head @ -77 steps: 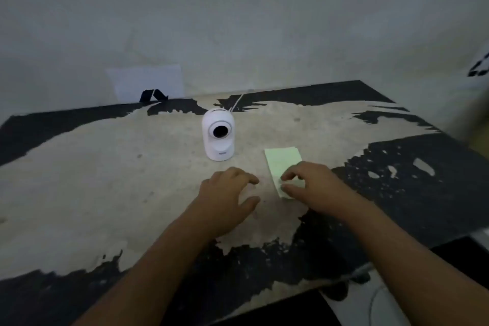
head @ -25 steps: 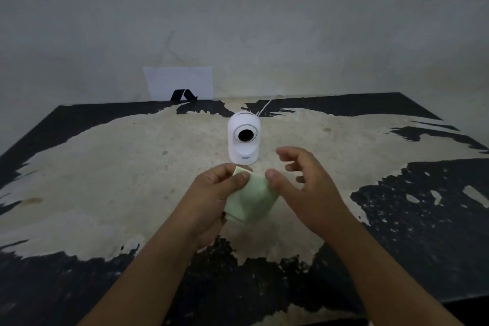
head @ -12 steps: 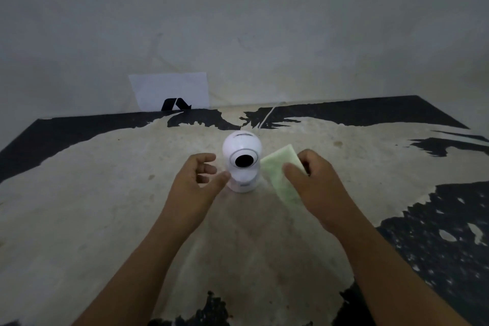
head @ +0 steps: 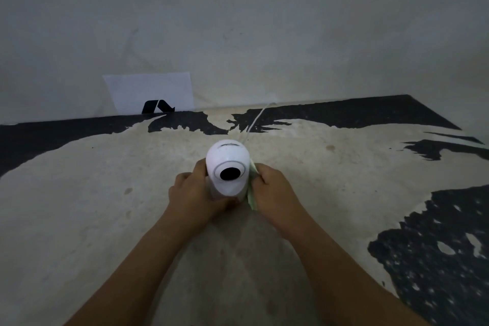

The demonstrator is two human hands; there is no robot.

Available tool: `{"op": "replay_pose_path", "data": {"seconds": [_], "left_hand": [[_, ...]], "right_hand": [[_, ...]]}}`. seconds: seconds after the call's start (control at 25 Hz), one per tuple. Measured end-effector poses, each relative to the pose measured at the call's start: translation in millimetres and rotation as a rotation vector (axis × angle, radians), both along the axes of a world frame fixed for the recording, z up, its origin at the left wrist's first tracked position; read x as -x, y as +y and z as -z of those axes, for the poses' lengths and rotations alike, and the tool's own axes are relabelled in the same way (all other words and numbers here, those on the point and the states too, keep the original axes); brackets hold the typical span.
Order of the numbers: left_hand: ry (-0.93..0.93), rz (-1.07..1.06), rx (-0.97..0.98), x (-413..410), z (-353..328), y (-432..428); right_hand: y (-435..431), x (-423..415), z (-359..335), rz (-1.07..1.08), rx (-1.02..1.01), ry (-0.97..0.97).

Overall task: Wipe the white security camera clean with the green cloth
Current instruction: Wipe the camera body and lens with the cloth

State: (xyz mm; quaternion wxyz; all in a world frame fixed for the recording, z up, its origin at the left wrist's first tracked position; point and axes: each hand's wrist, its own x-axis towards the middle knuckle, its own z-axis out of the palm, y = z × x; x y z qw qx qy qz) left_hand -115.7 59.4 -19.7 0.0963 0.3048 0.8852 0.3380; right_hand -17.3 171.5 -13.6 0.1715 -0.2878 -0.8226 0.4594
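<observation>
White security camera [head: 228,167] at frame centre on worn table [head: 79,206]. Left hand [head: 194,194] wrapped round base; right hand [head: 272,188] closed, pressing green cloth [head: 252,194] on side. Probably light, smooth, tippy; best steadied low.
</observation>
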Motion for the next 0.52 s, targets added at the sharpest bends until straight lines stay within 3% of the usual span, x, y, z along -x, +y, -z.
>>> {"op": "replay_pose_path", "data": {"seconds": [0.28,0.52], "left_hand": [[0.005,0.007,0.079,-5.3,-12.8,0.0],[-0.002,0.017,0.098,-7.9,-16.1,-1.8]], "right_hand": [[-14.6,4.9,-20.3,0.066,-0.02,0.245],[-33.0,-1.2,-0.3,0.006,0.113,0.265]]}}
